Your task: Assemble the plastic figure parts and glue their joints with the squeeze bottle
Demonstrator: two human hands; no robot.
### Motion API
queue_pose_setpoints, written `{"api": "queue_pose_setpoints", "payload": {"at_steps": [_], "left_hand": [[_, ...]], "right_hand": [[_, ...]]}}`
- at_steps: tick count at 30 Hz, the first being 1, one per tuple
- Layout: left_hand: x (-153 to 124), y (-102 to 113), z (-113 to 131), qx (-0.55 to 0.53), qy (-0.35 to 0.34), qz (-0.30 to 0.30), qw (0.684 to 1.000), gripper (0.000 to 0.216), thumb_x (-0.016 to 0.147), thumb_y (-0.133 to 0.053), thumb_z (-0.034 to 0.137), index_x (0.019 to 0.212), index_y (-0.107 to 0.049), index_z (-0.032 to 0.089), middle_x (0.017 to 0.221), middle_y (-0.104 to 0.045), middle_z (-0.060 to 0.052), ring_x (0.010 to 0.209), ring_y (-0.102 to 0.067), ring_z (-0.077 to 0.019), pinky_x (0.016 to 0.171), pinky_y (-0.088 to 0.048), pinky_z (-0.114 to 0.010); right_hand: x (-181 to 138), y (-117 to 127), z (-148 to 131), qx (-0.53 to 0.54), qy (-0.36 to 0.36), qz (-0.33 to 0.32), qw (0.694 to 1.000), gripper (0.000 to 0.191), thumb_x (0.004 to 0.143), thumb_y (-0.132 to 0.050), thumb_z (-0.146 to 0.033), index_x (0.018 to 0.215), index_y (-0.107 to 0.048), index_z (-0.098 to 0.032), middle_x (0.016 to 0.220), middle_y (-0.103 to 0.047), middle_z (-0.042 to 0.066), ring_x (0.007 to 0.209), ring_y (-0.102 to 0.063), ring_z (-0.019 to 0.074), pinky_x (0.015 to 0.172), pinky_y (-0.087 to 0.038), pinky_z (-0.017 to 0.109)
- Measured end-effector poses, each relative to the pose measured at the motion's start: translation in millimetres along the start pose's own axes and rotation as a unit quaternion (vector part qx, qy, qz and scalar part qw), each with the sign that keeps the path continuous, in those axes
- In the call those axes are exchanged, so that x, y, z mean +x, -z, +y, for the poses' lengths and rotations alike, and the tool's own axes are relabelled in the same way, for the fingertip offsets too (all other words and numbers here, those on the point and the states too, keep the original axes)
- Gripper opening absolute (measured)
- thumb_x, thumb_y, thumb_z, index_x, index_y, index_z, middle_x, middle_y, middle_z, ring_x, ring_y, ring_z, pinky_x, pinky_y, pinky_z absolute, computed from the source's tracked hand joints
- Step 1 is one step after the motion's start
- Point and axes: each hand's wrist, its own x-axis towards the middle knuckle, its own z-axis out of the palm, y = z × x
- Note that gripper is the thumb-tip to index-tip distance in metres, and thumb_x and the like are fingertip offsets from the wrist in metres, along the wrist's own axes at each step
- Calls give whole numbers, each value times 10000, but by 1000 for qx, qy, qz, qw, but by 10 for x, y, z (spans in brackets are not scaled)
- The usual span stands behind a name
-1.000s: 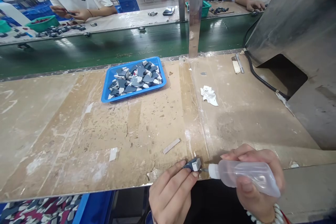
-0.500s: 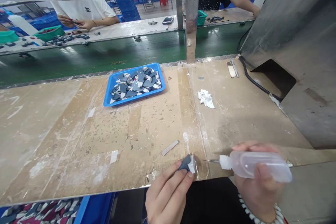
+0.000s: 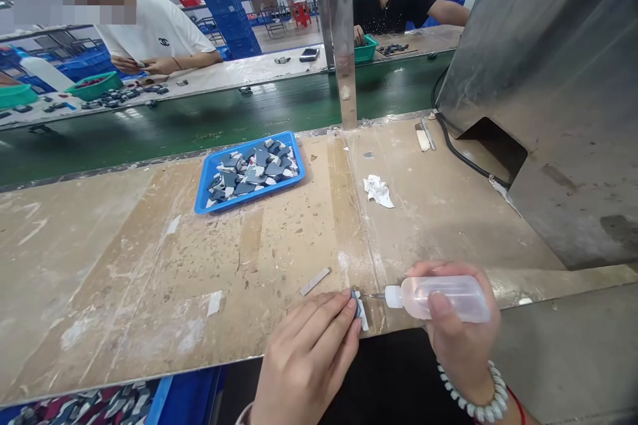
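Observation:
At the front edge of the table, my left hand (image 3: 312, 345) has its fingers closed on a small dark blue and white piece (image 3: 359, 312), mostly covered by the fingertips. My right hand (image 3: 463, 325) is wrapped round a translucent squeeze bottle (image 3: 448, 297), which lies sideways in the grip. The bottle's white cap and thin metal needle point left. The needle tip is at the piece's edge; whether it touches, I cannot tell. Just beyond the left fingers lies a small flat metal strip (image 3: 316, 281).
A blue tray (image 3: 200, 202) of similar pieces stands toward the back. Crumpled white tissue (image 3: 379, 191) lies right of it. A metal post (image 3: 345, 80) and a grey metal housing (image 3: 563, 146) border the table. Beyond the green conveyor (image 3: 279, 106) sit two people. A blue bin (image 3: 162, 398) is below left.
My right hand has brought the bottle left, so its needle now reaches the piece. The left fingers have shifted to cover more of the piece. The camera view has shifted slightly.

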Motion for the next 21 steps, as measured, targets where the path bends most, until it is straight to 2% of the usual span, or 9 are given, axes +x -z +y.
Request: {"api": "queue_pose_setpoints", "payload": {"at_steps": [5,9,14,21], "left_hand": [[58,74,-43,67,-74,-51,994,159,994,-553,94,1040,-705,101,1078,-782,-76,970,-758,-203,825,-658,-317],[38,28,-80,61,-95,-22,993,93,961,-610,72,1001,-694,81,1004,-789,-85,931,-766,-192,831,-652,-290],[38,-53,-107,8,-51,14,999,71,921,-651,41,924,-676,108,892,-770,-61,870,-759,-163,834,-622,-254],[18,-101,-144,-58,8,25,998,118,873,-688,9,867,-665,124,839,-747,-58,875,-756,-172,802,-601,-238]], "right_hand": [[8,10,-9,-24,-35,3,999,218,853,-743,-271,977,-567,-232,884,-740,58,775,-705,221,507,-541,254],[18,21,-8,-28,-32,0,999,208,837,-748,-253,951,-575,-232,859,-744,43,757,-702,202,592,-585,283],[36,12,-22,-8,-33,-33,999,233,813,-751,-205,951,-567,-244,850,-745,13,674,-701,175,562,-593,260],[42,16,-21,-15,-8,-71,997,320,769,-806,-200,959,-553,-246,880,-752,9,771,-736,197,682,-630,311]]}}
